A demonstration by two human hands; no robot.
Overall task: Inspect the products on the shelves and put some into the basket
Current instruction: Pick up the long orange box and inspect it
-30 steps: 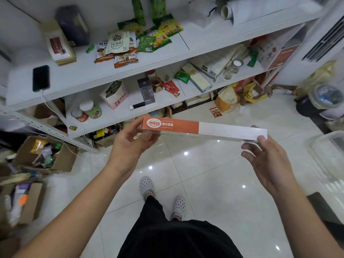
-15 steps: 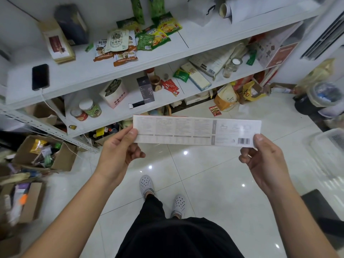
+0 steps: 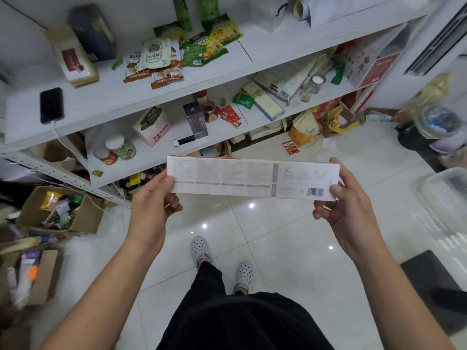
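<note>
I hold a long flat box level in front of me, its white printed back with a barcode facing up. My left hand pinches its left end, thumb on top and fingers curled below. My right hand pinches the right end the same way. Behind the box stand white shelves with snack packets, jars and boxes. A clear plastic basket sits on the floor at the right edge, partly cut off.
Open cardboard boxes full of goods crowd the floor at left. A phone charges on the upper shelf. Bags lie under the shelves, a bin stands at right. Glossy white tiles stretch around my feet.
The box was turned over from its orange-and-white front to its printed back. Both hands now pinch its ends; the right one was open a second ago.
</note>
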